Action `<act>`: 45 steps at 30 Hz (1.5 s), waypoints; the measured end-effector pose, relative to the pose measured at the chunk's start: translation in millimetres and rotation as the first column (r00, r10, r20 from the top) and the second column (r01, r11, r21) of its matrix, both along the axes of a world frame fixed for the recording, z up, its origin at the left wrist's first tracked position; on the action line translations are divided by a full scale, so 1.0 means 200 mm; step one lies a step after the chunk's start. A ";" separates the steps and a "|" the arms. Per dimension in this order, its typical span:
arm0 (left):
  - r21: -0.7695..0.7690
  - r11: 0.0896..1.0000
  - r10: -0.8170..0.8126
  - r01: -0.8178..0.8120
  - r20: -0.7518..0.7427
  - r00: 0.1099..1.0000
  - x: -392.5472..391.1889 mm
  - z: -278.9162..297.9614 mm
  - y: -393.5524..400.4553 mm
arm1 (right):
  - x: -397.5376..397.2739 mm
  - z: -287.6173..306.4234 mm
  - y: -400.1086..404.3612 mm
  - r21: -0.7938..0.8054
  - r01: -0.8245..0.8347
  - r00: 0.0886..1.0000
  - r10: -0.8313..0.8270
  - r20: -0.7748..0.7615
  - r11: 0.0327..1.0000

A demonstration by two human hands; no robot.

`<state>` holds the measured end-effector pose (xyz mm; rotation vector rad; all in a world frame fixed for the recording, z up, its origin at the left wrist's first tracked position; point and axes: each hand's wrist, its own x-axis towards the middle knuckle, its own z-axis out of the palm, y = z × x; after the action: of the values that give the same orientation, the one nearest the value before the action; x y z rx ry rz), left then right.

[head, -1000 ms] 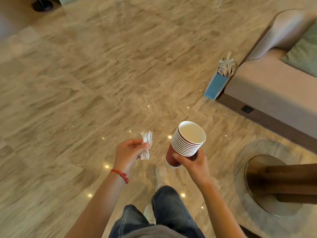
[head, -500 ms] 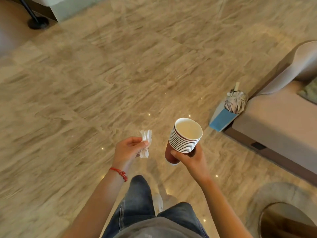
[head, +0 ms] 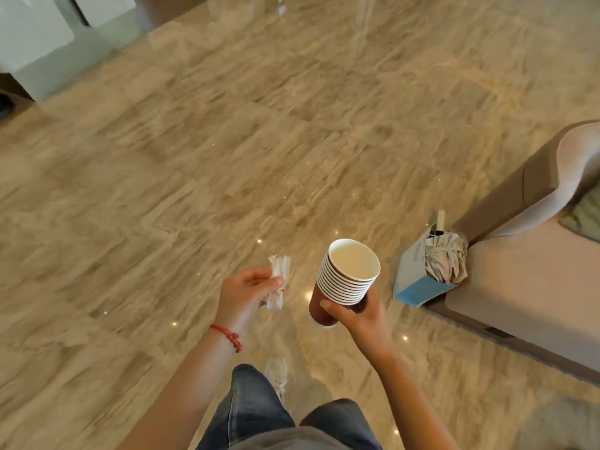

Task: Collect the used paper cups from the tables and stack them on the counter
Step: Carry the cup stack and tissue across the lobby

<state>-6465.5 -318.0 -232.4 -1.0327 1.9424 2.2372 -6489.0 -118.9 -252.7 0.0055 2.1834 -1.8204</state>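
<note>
Right hand: the right hand (head: 358,315) grips the stack of paper cups (head: 345,279) low on its red side, fingers curled round it, and holds it out in front of the body, tilted so the white mouth opens toward 1 o'clock.
Left hand: the left hand (head: 248,287) pinches a crumpled white napkin (head: 278,282) between thumb and fingers, at 9 o'clock of the cups and apart from them; a red bracelet (head: 229,336) sits on that wrist.
Cups: many rims are nested tight, and nothing spills; the stack is carried in the air, over no surface.
Legs: jeans (head: 256,407) swing below the hands, one knee forward, as in a stride.
Floor: glossy marbled tiles (head: 194,190) spread from 9 o'clock to 12 o'clock, dotted with reflected lights.
Sofa side: a blue box (head: 412,280) stuffed with grey cloth leans against the beige sofa (head: 526,287) at 3 o'clock of the cups.
What has changed: over the last second the sofa and the box have slid toward the right edge, the round table base has left the view, and a pale cabinet (head: 32,37) has come in at 11 o'clock; both grips are the same as before.
Meaning for the task: I judge the collecting is behind the person here and this is the walk to the counter. No counter shows yet, so the stacking is not yet done.
</note>
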 end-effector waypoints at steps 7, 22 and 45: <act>-0.028 0.996 -0.078 0.079 0.038 0.996 -0.71 -0.01 -0.17 | -0.61 0.00 -0.18 -0.001 0.079 0.997 -0.079 0.026 0.997; -0.047 0.977 -0.209 0.210 0.023 0.978 -2.42 0.00 -0.17 | -2.22 0.00 -0.13 0.017 0.228 0.973 -0.229 0.015 0.973; 0.039 0.905 -0.423 0.423 -0.011 0.906 -5.08 0.01 -0.24 | -4.53 -0.01 -0.23 -0.025 0.522 0.852 -0.521 0.038 0.852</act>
<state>-7481.1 -366.4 -229.7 -0.5321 1.8863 2.0211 -7395.0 -165.6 -255.1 0.6823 2.2778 -2.1049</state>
